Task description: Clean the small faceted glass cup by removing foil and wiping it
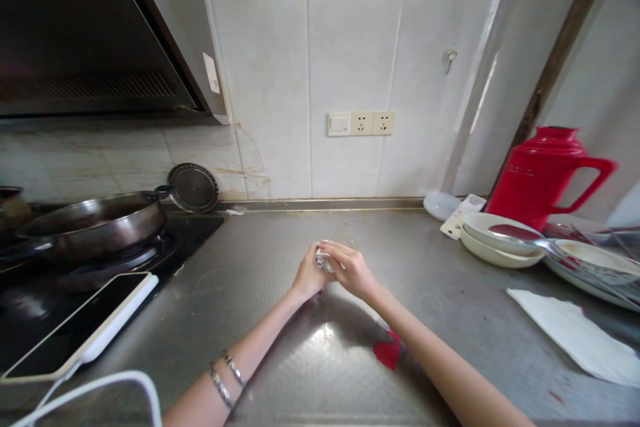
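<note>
My left hand (309, 271) and my right hand (353, 270) meet above the middle of the steel counter. Between them is a small whitish, shiny item with dark marks (324, 261); the fingers cover most of it, so its kind does not show. The fingers of the left curl round its left side. From the right, the other hand's fingers lie across its top. A red scrap (387, 349) lies on the counter beside my right forearm, partly hidden by it.
At left, a steel pan (100, 223) sits on the black stove, with a phone (80, 330) and white cable nearer me. To the right stand a red thermos (537, 177), stacked bowls (500, 250), a patterned plate (595, 270) and a white paper sheet (575, 333).
</note>
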A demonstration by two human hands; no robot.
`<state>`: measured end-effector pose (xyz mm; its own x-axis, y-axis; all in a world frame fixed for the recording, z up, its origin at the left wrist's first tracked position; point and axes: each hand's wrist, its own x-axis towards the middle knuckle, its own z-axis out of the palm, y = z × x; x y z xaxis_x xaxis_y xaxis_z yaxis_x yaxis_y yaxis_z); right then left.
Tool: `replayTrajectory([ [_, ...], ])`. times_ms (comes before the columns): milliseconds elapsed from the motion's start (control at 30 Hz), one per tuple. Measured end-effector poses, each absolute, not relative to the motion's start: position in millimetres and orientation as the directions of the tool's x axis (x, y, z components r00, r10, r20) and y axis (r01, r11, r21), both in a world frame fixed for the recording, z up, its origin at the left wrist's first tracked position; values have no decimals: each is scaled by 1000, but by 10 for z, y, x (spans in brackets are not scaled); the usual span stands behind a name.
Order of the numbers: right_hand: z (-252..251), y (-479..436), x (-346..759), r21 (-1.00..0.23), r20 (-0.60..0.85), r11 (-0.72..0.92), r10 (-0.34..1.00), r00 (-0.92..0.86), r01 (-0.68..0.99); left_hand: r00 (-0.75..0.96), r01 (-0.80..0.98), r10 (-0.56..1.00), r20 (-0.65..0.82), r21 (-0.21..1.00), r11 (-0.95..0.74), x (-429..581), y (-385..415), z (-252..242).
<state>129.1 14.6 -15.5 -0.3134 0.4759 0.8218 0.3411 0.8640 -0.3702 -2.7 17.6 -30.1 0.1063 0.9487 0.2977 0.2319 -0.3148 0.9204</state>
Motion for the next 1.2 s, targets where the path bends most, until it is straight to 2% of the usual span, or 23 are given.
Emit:
replayTrajectory([
  [67, -155, 172, 1301, -410, 814, 840, 513, -273, 356, 96, 243, 958, 271, 927, -287, -21, 165, -280],
  [200, -192, 242, 1313, -574, 743, 717, 659, -116, 396, 78, 309, 977, 199, 927, -213, -11, 143, -248],
  [267, -204, 244, 1309, -559, 754, 731, 644, -125, 391, 84, 332, 983, 163, 926, -181, -16, 152, -252],
  [333, -202, 223, 1302, -489, 797, 788, 578, -177, 374, 79, 338, 985, 156, 925, -174, -25, 177, -263],
  [467, -178, 194, 1300, -385, 824, 863, 481, -300, 326, 44, 311, 971, 236, 920, -237, -33, 228, -254],
  [533, -176, 214, 1303, -423, 816, 844, 513, -267, 328, 38, 297, 967, 253, 921, -252, -29, 230, -227],
  [700, -202, 293, 1307, -648, 707, 674, 705, -50, 355, 56, 294, 973, 223, 928, -229, -27, 197, -172],
  [767, -209, 291, 1302, -641, 712, 678, 700, -50, 360, 51, 305, 973, 223, 925, -228, -37, 199, -180],
  [900, -197, 237, 1290, -481, 806, 810, 559, -192, 336, 49, 326, 965, 257, 909, -259, -56, 227, -217],
  [967, -182, 217, 1289, -446, 816, 835, 527, -237, 321, 59, 314, 961, 271, 908, -275, -58, 232, -226],
  [1200, -141, 264, 1328, -611, 733, 722, 671, -111, 326, 104, 276, 958, 267, 918, -285, -41, 197, -184],
])
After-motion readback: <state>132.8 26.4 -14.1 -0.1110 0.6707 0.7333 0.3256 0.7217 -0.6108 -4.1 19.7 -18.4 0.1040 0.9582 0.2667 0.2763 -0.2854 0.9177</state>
